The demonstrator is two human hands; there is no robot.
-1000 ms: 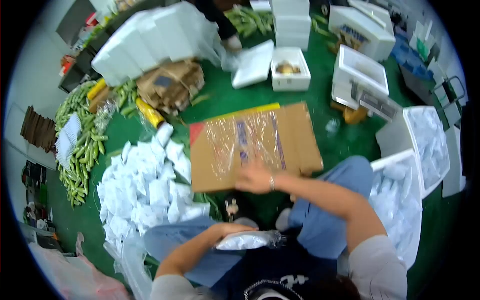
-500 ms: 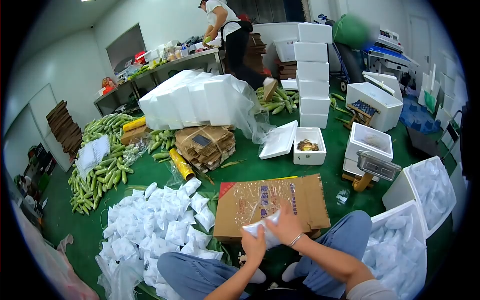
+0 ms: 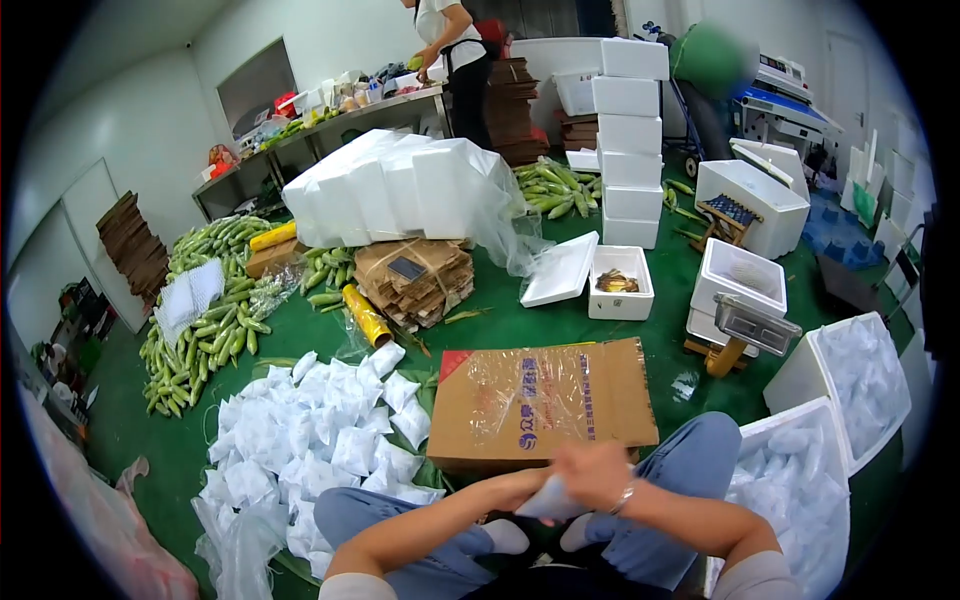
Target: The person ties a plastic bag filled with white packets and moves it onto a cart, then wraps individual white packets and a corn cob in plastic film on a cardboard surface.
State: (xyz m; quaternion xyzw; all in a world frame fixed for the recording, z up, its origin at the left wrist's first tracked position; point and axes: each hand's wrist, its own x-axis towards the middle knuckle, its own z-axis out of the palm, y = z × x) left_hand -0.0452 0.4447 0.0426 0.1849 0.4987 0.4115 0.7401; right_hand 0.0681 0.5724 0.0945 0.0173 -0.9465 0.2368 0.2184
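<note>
A white plastic pouch [image 3: 549, 503], like an ice pack, is held low between my knees, partly covered by my fingers. My left hand [image 3: 522, 486] grips its left side. My right hand [image 3: 594, 474], slightly blurred, is closed at its upper right end. Just beyond both hands lies a closed brown cardboard box [image 3: 480, 415] with blue print and clear tape. A spread heap of similar white pouches [image 3: 330, 435] covers the floor to my left. More of them fill the white foam box [image 3: 848, 490] by my right knee.
A scale [image 3: 752, 326] and foam boxes stand on the right. Ahead are a small foam box [image 3: 620, 312], its lid [image 3: 560, 270], flattened cardboard [image 3: 425, 285] and a stack of foam boxes [image 3: 630, 150]. Corn [image 3: 215, 345] lies at left. A person [image 3: 462, 50] stands by the far bench.
Both hands have come down and closer to my body with the pouch, which has left the box's front edge. The person at the bench stands more upright, with the raised foot lowered out of view.
</note>
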